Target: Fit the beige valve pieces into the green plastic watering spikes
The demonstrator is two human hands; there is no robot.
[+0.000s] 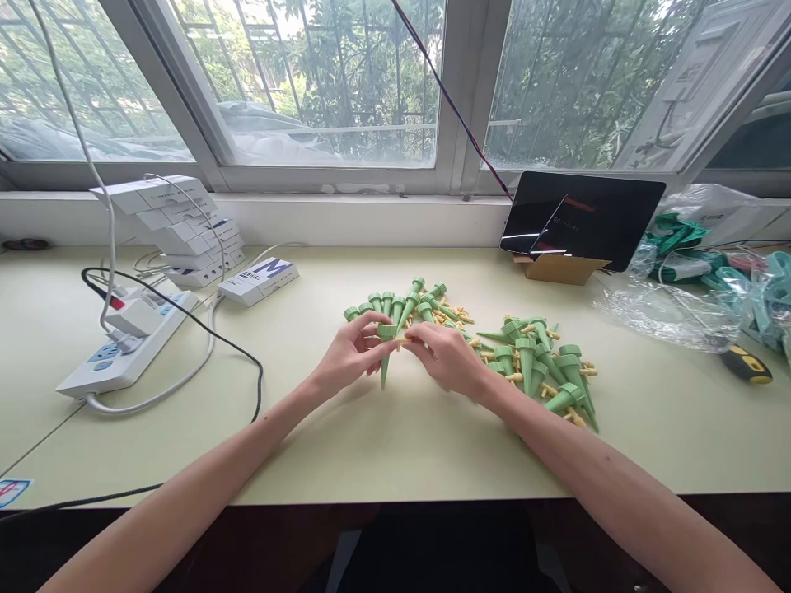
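My left hand (349,354) is closed around a green plant watering spike (384,372), its wide cap up and its pointed tip down, just above the table. My right hand (450,356) pinches a small yellow valve (401,339) against the spike's side below the cap; how far it sits in is hidden by the fingers. Behind both hands lies a group of green spikes (409,305), with loose yellow valves (454,313) to its right. A larger heap of green spikes (525,358), several with yellow valves attached, lies beyond my right forearm.
At left are a white power strip (111,350) with cables, stacked white boxes (179,218) and one separate box (259,280). A dark tablet (581,218) leans on a cardboard stand (559,269). Clear plastic bags (673,309) and a yellow-black tool (746,364) lie at right.
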